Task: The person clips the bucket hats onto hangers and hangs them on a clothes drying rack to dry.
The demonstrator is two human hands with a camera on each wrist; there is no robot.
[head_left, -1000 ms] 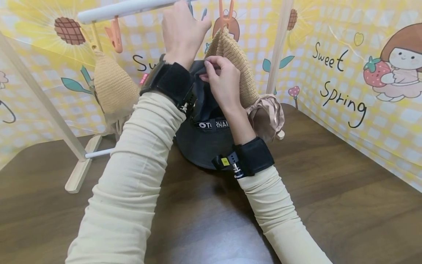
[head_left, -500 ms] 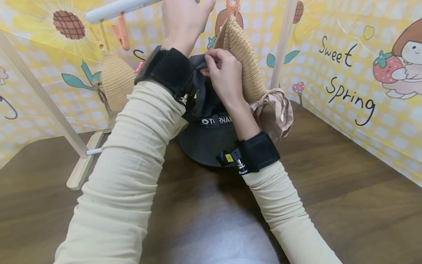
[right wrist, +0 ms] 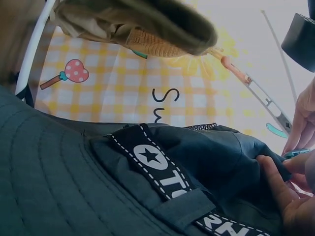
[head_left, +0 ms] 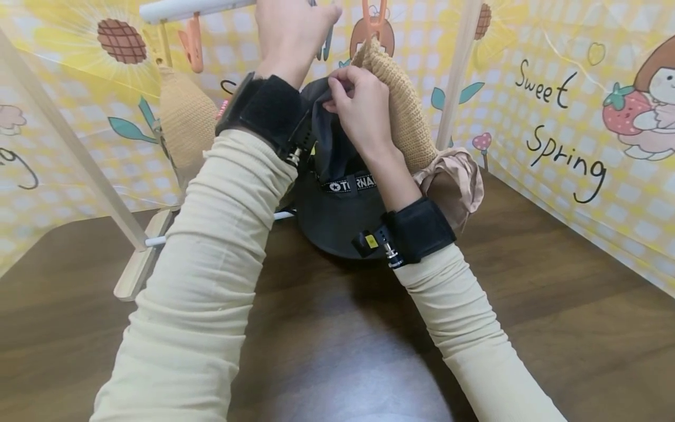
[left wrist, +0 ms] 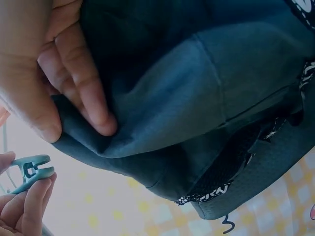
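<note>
A dark grey brimmed hat hangs from my right hand, whose thumb and fingers pinch a fold of its crown. Its black band carries white lettering. In the head view my left hand is up at the white rail, above the hat. Between its thumb and fingers it pinches a teal clothespin, whose jaws stand apart in the left wrist view. Close beside the clothespin there, but apart from it, is the pinched fold. The right wrist view shows the right hand's fingers on the cloth.
On the right, a tan knitted hat with ruffled beige cloth hangs from an orange clothespin. Another tan hat hangs at left from a yellow clothespin. An unoccupied orange clothespin is nearby. Wooden stand legs rest on the table.
The head view has shifted a little. My right hand has lifted the dark hat slightly toward the rail, and the clothespin by my left hand shows again below it. Both holds are the same.
</note>
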